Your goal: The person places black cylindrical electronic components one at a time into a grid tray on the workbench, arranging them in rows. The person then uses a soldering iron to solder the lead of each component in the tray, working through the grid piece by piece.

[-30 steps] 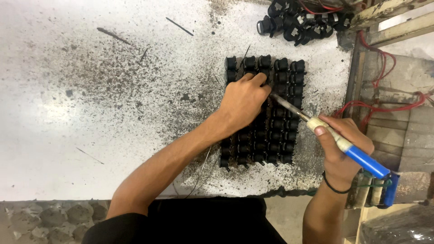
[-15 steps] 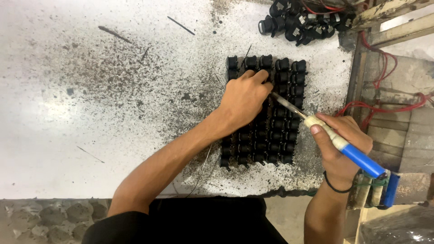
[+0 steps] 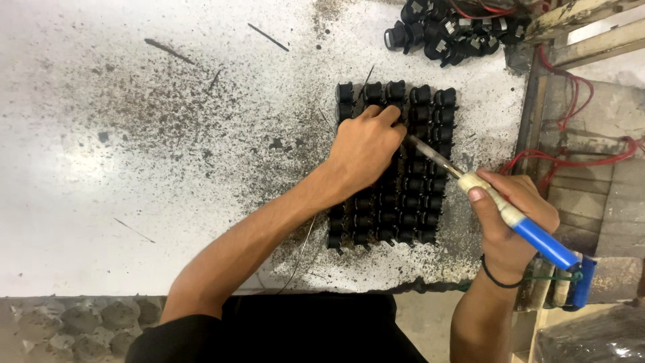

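Soldering iron [image 3: 500,205], in the right hand's [image 3: 514,222] closed grip, has barely shifted; left hand [image 3: 366,144] still presses the black parts [image 3: 420,181], probably pinching one.

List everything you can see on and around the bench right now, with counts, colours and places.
small parts in a grid: dozens, black, centre-right of bench
loose parts pile: many, black, top right
soldering iron: one, blue and cream handle, metal tip at the grid
wires: several, red, right side
bench top: one, white, dark-speckled
wristband: one, black, right wrist
left hand: resting on the grid
right hand: gripping the iron
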A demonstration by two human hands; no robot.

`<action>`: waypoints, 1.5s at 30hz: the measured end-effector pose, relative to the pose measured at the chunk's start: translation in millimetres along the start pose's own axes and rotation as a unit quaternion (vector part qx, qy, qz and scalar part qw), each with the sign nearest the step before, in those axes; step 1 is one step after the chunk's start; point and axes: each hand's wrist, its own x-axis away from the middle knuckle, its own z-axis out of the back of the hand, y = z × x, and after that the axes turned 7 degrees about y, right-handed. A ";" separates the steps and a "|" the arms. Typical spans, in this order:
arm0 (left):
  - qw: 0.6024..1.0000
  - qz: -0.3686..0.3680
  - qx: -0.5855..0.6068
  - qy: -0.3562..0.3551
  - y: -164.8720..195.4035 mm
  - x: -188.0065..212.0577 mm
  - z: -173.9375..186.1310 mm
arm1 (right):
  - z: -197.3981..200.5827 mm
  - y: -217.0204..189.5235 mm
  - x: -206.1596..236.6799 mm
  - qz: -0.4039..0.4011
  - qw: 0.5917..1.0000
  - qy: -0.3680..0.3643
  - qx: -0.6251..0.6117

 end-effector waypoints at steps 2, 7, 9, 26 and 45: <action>1.000 -0.001 0.001 0.003 0.7 0.3 0.2 | -0.2 -0.1 0.3 0.001 1.000 -0.001 -0.004; 1.000 -0.008 0.000 -0.004 0.9 -0.3 -0.1 | 0.2 0.3 1.5 -0.007 1.000 0.000 -0.001; 1.000 -0.010 0.006 -0.008 -0.5 -0.5 0.2 | 0.2 0.7 2.2 -0.005 1.000 0.004 -0.001; 1.000 -0.003 0.027 -0.006 -4.4 -1.2 1.4 | -0.4 4.0 4.3 -0.001 1.000 0.013 -0.009; 1.000 -0.008 0.011 -0.017 -1.8 -1.1 1.7 | -0.9 0.5 3.4 -0.014 1.000 0.005 -0.007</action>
